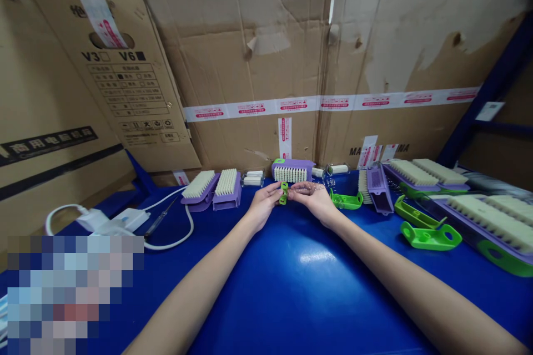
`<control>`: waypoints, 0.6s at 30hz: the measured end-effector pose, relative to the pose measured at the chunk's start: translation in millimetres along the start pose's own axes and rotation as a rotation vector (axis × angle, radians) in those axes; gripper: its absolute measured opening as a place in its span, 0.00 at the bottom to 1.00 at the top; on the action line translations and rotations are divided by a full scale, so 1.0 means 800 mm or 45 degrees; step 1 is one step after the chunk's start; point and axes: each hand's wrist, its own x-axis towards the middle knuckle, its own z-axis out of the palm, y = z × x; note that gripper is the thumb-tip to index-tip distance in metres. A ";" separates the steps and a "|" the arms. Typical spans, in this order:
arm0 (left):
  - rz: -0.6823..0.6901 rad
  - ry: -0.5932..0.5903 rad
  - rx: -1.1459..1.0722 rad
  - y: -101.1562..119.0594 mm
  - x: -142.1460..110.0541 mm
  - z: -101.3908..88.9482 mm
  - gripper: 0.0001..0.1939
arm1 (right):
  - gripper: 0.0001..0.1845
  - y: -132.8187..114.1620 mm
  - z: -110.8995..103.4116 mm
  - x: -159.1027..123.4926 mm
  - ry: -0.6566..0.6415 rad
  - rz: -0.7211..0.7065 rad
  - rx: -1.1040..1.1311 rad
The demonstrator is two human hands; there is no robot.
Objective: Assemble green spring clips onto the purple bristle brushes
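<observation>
At twelve o'clock, a small green part (283, 193) is pinched by the left hand (262, 208) (right hand (318, 204) curled, grip unclear); by uneven pressure, it could be dropped.

Left forearm: The bare left forearm (197, 284) is rising from the bottom edge, slanting inward toward the center.
Left wrist: The left wrist (249, 226) is lying nearly in line with the forearm.
Left grip: The left grip (263, 203) is pointing inward, its fingers bending and its thumb closing toward them in a pinch.
Right forearm: The bare right forearm (403, 273) is reaching in from the lower right corner, mirroring the other's slant.
Right wrist: The right wrist (340, 223) is running smoothly into the grip.
Right grip: The right grip (318, 201) is facing the left one, its fingers curling; their exact closure is hard to tell.
</observation>
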 end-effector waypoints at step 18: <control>-0.082 0.139 0.197 0.010 -0.010 0.012 0.21 | 0.17 0.021 -0.004 0.007 -0.157 -0.077 -0.127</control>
